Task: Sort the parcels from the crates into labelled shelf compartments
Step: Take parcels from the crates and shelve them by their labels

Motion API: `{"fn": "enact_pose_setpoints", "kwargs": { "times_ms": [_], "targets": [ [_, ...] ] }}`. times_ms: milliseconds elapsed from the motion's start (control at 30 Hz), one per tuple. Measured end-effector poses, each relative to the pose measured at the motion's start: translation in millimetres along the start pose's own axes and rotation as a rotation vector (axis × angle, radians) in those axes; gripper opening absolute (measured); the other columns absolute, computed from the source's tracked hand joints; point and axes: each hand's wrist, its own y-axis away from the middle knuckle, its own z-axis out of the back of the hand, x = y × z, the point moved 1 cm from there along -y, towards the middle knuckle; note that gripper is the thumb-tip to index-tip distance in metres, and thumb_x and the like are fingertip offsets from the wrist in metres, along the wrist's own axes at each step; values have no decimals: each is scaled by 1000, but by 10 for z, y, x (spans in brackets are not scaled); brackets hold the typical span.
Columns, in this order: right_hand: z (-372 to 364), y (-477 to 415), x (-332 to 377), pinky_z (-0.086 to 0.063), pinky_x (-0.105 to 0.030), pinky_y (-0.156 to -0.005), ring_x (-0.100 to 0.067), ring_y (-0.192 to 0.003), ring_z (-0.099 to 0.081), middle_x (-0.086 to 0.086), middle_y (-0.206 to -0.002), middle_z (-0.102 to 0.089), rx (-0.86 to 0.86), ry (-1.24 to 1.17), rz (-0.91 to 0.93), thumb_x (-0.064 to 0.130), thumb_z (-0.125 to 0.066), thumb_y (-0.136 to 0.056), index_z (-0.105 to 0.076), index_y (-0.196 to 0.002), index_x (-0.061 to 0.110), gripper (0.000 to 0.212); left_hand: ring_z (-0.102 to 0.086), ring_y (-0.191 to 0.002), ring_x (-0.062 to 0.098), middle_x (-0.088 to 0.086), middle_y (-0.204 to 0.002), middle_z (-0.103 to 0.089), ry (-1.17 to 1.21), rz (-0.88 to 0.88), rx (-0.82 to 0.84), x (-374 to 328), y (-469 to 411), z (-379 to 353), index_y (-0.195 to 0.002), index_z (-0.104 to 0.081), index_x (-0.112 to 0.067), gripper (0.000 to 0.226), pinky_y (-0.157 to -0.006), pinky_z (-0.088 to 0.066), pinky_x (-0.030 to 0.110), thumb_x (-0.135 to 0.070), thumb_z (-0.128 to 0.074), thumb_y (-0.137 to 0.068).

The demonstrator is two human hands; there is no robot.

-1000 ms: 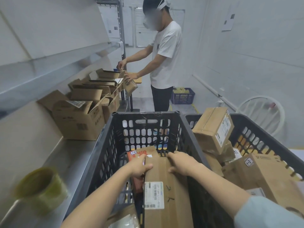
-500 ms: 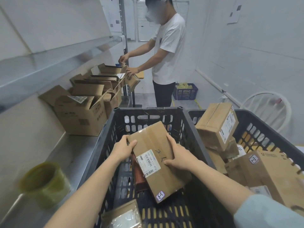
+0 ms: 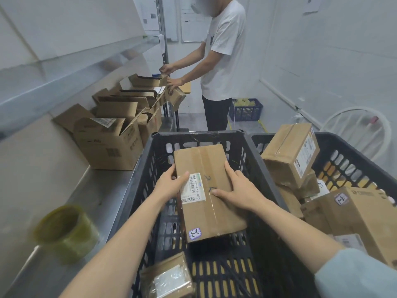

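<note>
I hold a flat brown cardboard parcel (image 3: 206,168) over the left black crate (image 3: 148,160). It bears a white barcode label and a small handwritten sticker near its close corner. My left hand (image 3: 169,183) grips its left edge, thumb on the label. My right hand (image 3: 238,190) grips its right edge, thumb on top. A small parcel (image 3: 169,278) lies in the crate's near corner. The right black crate (image 3: 354,160) holds several brown parcels, one large box (image 3: 290,153) standing highest. Open cardboard boxes (image 3: 109,140) line the metal shelf (image 3: 53,211) on the left.
Another person in a white shirt (image 3: 225,50) stands beyond the crates, handling a small box at the shelf's far end. A yellow-green tape roll (image 3: 64,231) sits on the shelf near me. A blue basket (image 3: 247,109) is on the floor behind, and a white round frame (image 3: 356,130) leans at right.
The parcel has been lifted out of the left crate and turned lengthwise, label upward; both hands shifted from its far end to its sides. The view tilted downward.
</note>
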Motion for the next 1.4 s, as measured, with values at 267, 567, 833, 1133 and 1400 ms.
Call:
{"fn": "enact_pose_setpoints", "kwargs": {
  "times_ms": [267,567,833,1133,1400],
  "targets": [
    [17,-17,18,-38,-36,-105,-21,-126,-45,-4,-139,-43,-30,-63,35,54,-58,-87,1,-154,26,94,-62,-108,12,-3,-137,-55,208,71,96,0,-53,-51,-154,-3,-42,75,-76,-51,28,-31,-54,-99],
    [1,35,16,-40,-38,-102,-21,-123,-45,0,-133,-41,-115,-73,-38,57,-60,-82,-35,-139,27,69,-57,-78,13,-12,-97,-51,189,130,-201,-39,-92,-44,-147,24,-44,81,-89,-52,47,-31,-44,-103],
    [-16,5,-28,-40,-42,-104,-31,-123,-50,-10,-139,-49,47,-21,-182,59,-49,-89,-16,-150,36,73,-65,-90,27,-12,-103,-56,221,174,-134,112,-146,-57,-142,25,-55,87,-80,-57,55,-35,-48,-98],
    [-20,53,29,-27,-46,-110,-30,-133,-17,-9,-141,-26,54,-44,-131,58,-77,-67,-23,-146,34,99,-42,-132,37,22,-154,-16,-491,267,12,171,-76,-111,-152,-10,-5,100,-109,-38,42,-56,-64,-84],
    [-20,88,40,-25,-51,-114,-37,-146,-7,-17,-158,4,-22,-95,-231,24,-89,-64,1,-151,42,126,-9,-146,34,13,-159,2,-835,-70,-19,237,-79,-250,-140,-29,-14,75,-116,-27,48,-49,-67,-85]
  ]
}}
